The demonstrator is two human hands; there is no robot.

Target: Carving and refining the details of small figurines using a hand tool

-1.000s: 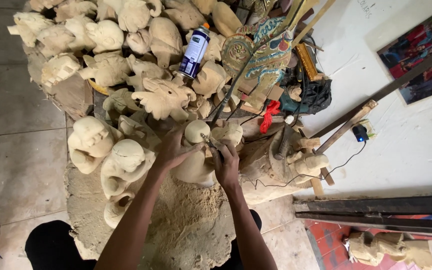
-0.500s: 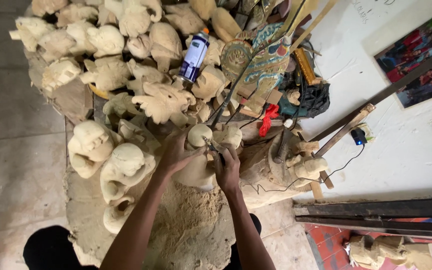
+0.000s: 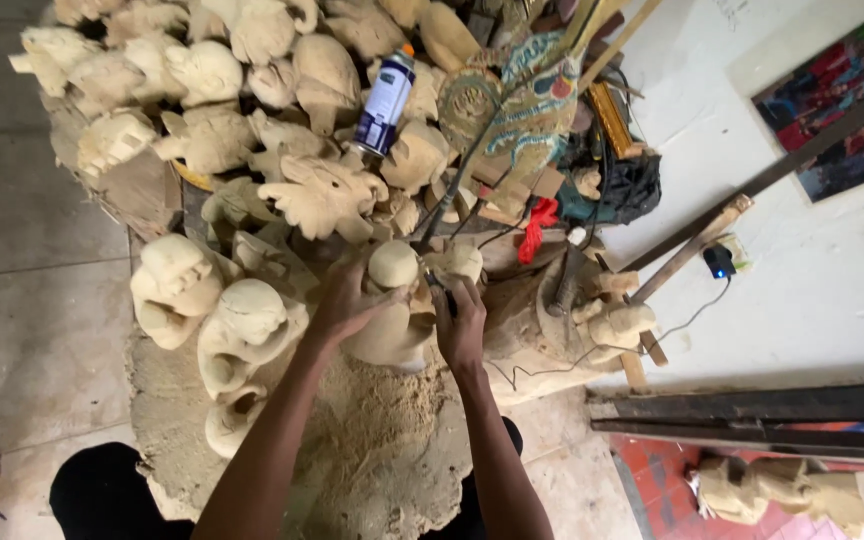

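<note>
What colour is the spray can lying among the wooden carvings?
The spray can is white and dark blue with an orange tip, seen in the head view.

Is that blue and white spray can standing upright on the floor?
No, the spray can lies tilted on top of the heap of pale wooden carvings, well above the floor.

One head-worn camera looks steeply down from above the person's arms, close over the left hand (image 3: pixel 347 305) and right hand (image 3: pixel 462 325), facing a heap of pale wood carvings (image 3: pixel 252 150) beyond them.
</note>
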